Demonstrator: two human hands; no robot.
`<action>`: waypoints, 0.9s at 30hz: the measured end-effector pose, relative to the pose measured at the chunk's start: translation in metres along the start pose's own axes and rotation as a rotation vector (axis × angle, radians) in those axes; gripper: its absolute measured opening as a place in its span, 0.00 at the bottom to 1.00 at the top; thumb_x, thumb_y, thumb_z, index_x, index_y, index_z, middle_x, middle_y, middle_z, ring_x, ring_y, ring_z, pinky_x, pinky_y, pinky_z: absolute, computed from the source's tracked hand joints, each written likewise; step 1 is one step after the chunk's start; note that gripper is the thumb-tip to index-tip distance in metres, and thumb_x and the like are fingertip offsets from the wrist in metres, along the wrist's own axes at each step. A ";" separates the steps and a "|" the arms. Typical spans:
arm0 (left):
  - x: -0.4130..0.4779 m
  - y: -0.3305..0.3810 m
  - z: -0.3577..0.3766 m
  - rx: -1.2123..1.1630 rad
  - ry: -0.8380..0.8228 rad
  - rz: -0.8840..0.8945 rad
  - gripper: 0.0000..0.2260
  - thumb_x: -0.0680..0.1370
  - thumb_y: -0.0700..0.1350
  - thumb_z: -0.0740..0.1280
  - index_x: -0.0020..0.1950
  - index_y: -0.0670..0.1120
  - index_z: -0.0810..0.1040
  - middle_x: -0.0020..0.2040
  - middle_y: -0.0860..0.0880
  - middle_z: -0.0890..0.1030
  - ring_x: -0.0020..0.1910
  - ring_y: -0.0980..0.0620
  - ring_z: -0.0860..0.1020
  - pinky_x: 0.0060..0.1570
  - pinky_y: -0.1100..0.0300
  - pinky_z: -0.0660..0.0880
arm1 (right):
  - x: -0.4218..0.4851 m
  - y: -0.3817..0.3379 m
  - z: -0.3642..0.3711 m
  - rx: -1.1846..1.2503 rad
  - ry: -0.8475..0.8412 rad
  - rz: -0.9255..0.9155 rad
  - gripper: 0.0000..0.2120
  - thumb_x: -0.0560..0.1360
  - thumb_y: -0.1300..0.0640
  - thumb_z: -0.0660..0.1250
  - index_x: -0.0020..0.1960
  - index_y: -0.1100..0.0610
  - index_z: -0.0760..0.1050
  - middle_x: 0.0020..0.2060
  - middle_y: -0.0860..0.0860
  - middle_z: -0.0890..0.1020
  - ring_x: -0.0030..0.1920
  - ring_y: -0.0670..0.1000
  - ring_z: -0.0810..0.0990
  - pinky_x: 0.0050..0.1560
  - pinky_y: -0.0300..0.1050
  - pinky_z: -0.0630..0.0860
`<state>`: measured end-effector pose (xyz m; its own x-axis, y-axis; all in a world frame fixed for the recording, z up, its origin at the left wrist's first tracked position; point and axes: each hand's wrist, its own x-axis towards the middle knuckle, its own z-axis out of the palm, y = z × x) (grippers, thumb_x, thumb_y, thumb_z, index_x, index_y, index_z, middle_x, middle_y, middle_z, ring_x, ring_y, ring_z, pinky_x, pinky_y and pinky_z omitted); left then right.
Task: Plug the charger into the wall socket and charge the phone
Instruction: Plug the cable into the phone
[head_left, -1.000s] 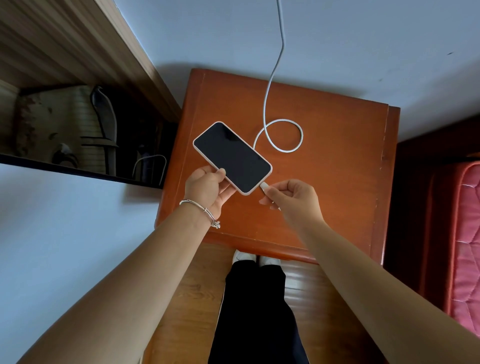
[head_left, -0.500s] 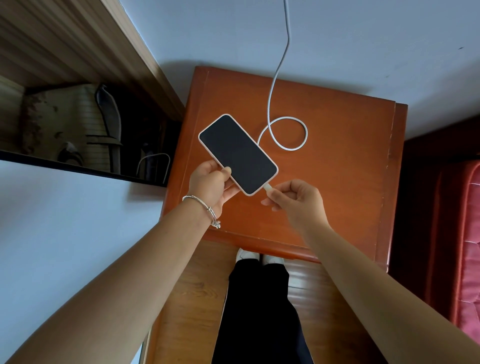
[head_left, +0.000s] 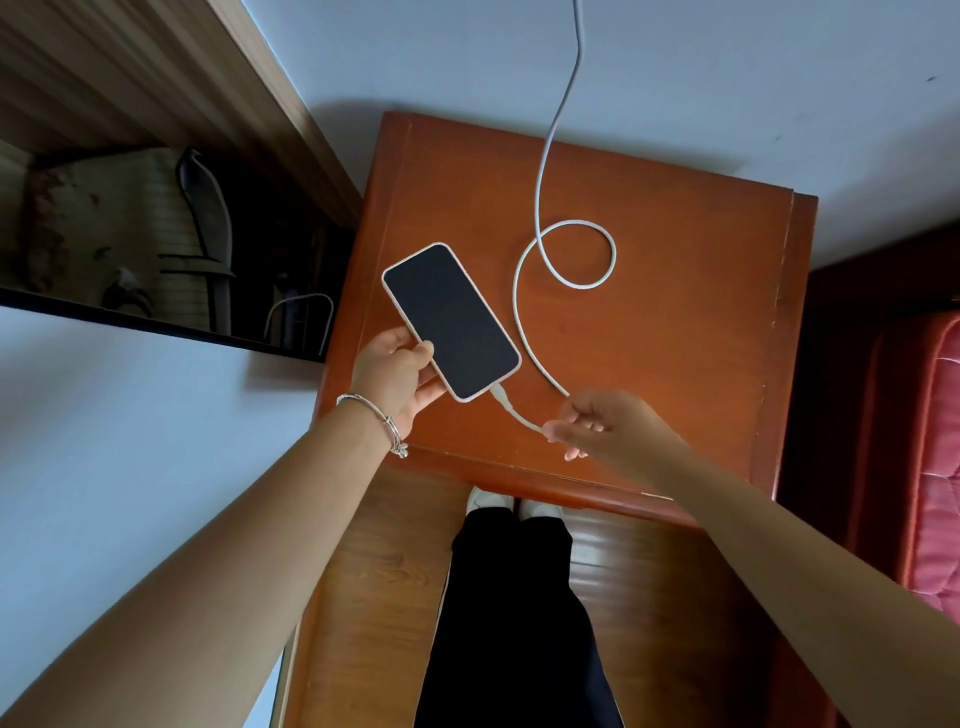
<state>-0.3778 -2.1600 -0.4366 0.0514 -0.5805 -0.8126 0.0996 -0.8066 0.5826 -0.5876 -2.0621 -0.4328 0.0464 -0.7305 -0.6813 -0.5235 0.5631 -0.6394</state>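
A phone (head_left: 451, 321) with a dark screen and a pale case lies aslant over the orange-brown bedside cabinet (head_left: 691, 332). My left hand (head_left: 396, 375) grips its near left edge. A white charging cable (head_left: 540, 208) comes down the wall from above, loops on the cabinet top and ends in a plug seated in the phone's near end. My right hand (head_left: 597, 422) pinches the cable a short way behind that plug. The wall socket and the charger block are out of view.
A dark open shelf (head_left: 171, 249) with a wooden top holds several dim objects at the left. A red mattress edge (head_left: 935, 457) sits at the right. My legs and white shoes (head_left: 514, 506) stand on the wooden floor before the cabinet.
The plug now sits in the phone's end. My right hand has slid back and to the right along the cable. The cable's loop has spread wider.
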 end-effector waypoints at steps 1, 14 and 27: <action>0.001 0.001 -0.001 0.013 0.007 0.006 0.09 0.76 0.35 0.64 0.50 0.47 0.78 0.54 0.44 0.81 0.53 0.45 0.80 0.46 0.50 0.81 | 0.001 0.001 -0.001 -0.039 0.006 -0.011 0.11 0.70 0.40 0.67 0.36 0.46 0.77 0.32 0.39 0.83 0.34 0.43 0.80 0.38 0.44 0.76; 0.019 -0.004 -0.009 0.113 0.068 0.022 0.08 0.77 0.34 0.62 0.50 0.45 0.77 0.51 0.46 0.82 0.47 0.49 0.81 0.31 0.60 0.80 | 0.007 0.032 -0.014 -0.361 0.021 0.036 0.16 0.68 0.34 0.65 0.33 0.45 0.73 0.29 0.43 0.80 0.31 0.42 0.77 0.31 0.41 0.70; 0.039 -0.020 0.000 0.164 0.137 0.009 0.09 0.76 0.32 0.64 0.45 0.46 0.78 0.46 0.46 0.81 0.45 0.47 0.81 0.33 0.58 0.80 | 0.008 0.052 -0.019 -0.367 0.021 0.112 0.11 0.72 0.40 0.65 0.38 0.47 0.74 0.34 0.45 0.81 0.37 0.48 0.79 0.39 0.45 0.76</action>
<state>-0.3774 -2.1668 -0.4797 0.1869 -0.5766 -0.7954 -0.0642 -0.8151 0.5758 -0.6307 -2.0459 -0.4652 -0.0444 -0.6821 -0.7299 -0.7942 0.4673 -0.3885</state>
